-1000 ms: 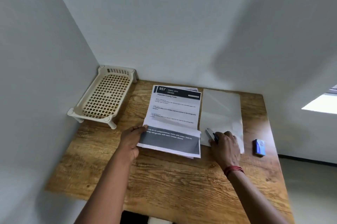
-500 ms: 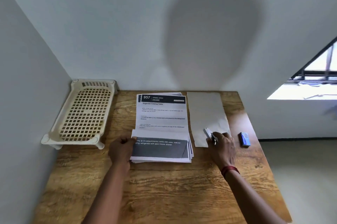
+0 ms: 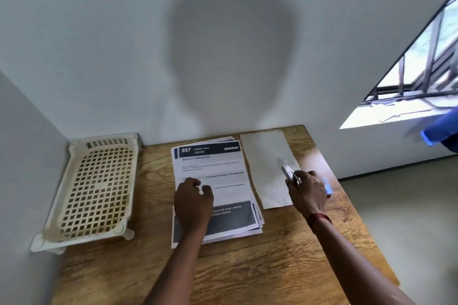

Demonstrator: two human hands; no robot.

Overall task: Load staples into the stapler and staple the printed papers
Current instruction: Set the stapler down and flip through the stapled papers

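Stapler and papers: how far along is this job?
Done: the printed papers lie stacked on the table. In hand: the right hand grips the stapler, while the left hand rests on the stack. Left: no staple shows in the pages, and whether the stapler is loaded cannot be seen; the blue box sits beside the right hand.

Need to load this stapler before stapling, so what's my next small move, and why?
Probably move the left hand off the papers to open the stapler: the right hand grips it, and the blue box, likely staples, sits just beside that hand.
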